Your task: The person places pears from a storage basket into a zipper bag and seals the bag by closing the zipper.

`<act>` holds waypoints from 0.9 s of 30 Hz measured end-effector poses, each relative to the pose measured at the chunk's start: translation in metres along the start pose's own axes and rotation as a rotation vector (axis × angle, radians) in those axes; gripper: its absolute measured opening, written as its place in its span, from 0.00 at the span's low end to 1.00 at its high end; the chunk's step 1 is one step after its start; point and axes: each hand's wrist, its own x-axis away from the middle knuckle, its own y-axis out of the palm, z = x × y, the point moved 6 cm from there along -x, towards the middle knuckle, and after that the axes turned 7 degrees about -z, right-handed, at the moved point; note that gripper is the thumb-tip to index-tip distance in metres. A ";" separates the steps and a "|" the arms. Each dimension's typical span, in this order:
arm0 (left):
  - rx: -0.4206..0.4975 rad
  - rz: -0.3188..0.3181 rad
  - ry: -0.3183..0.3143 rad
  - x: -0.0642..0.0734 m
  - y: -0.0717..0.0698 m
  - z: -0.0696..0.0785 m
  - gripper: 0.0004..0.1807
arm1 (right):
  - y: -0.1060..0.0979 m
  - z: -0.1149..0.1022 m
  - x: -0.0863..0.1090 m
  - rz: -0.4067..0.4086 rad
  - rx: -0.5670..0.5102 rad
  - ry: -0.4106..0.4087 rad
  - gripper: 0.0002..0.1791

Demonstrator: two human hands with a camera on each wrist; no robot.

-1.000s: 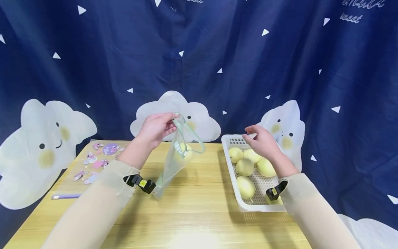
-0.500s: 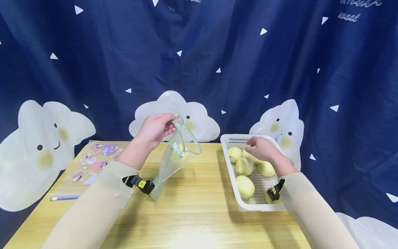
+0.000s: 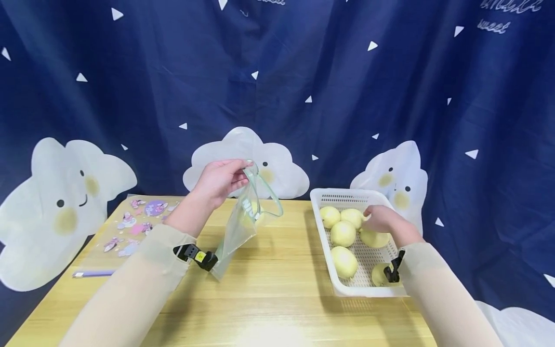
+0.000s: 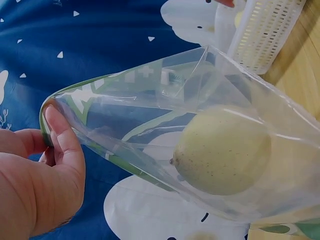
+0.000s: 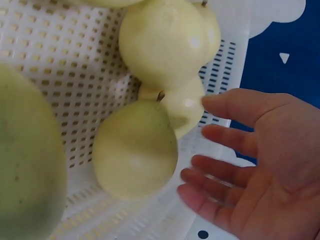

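Note:
My left hand pinches the green top edge of a clear plastic bag, which hangs tilted above the table. Inside the bag is a pale yellow-green pear, plain in the left wrist view. Over the white basket, my right hand is beside a pear at the basket's right side. Its fingers are spread and slightly bent, with nothing held; a small gap shows between them and that pear in the right wrist view. Several more pears lie in the basket.
A patterned clear bag with a purple slider lies at the table's left. Wooden tabletop spans between that and the basket. Behind the table hangs a dark blue curtain with white clouds.
My right hand has moved right and down, from above the basket's back to beside the right-hand pear. The left hand stays nearly still with the bag.

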 end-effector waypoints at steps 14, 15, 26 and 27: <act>-0.016 0.007 -0.008 0.000 0.002 0.001 0.17 | 0.022 0.024 0.011 -0.210 -0.128 0.173 0.41; -0.015 0.007 -0.008 0.000 0.001 0.001 0.17 | 0.024 0.025 0.011 -0.218 -0.149 0.175 0.41; -0.008 0.004 -0.008 0.001 0.000 0.001 0.13 | 0.028 0.029 0.013 -0.213 -0.180 0.167 0.36; -0.008 0.004 -0.008 0.001 0.000 0.001 0.14 | 0.026 0.028 0.012 -0.206 -0.173 0.163 0.35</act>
